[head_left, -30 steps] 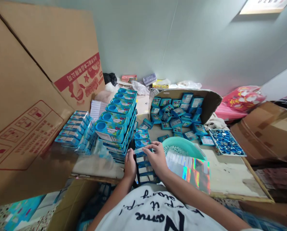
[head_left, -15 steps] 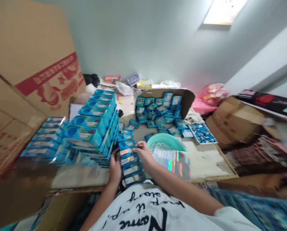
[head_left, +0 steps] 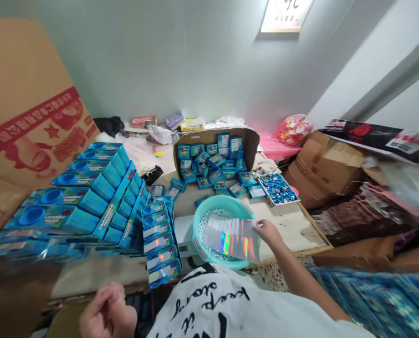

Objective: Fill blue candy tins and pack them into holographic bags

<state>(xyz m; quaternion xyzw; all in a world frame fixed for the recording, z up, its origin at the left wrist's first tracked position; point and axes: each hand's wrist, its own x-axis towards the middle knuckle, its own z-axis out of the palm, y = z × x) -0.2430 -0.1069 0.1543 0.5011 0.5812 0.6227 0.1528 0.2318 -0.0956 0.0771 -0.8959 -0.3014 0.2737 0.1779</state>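
Observation:
My right hand [head_left: 270,234] pinches the right edge of a shiny holographic sticker sheet [head_left: 242,237]. That sheet lies across a turquoise basin [head_left: 202,251] holding small white pellets [head_left: 212,213]. My left hand [head_left: 109,312] is curled closed, low at the left in front of the table edge; whatever it holds, if anything, is hidden. Between the basin and a tall stack of blue boxes [head_left: 79,197] stands a row of small blue boxes [head_left: 160,244], several with shiny labels on top. Neither hand touches that row.
Behind the basin, an open carton [head_left: 253,141] lies with many loose blue boxes [head_left: 216,162]. A shallow tray of blue and silver pieces [head_left: 278,188] sits at right. A black tape dispenser [head_left: 152,175] is near the stack. Large cardboard [head_left: 29,117] rises at left.
My right hand has left the box row and moved right to the sticker sheet. My left hand has dropped away from the row, down and left. The view has shifted right.

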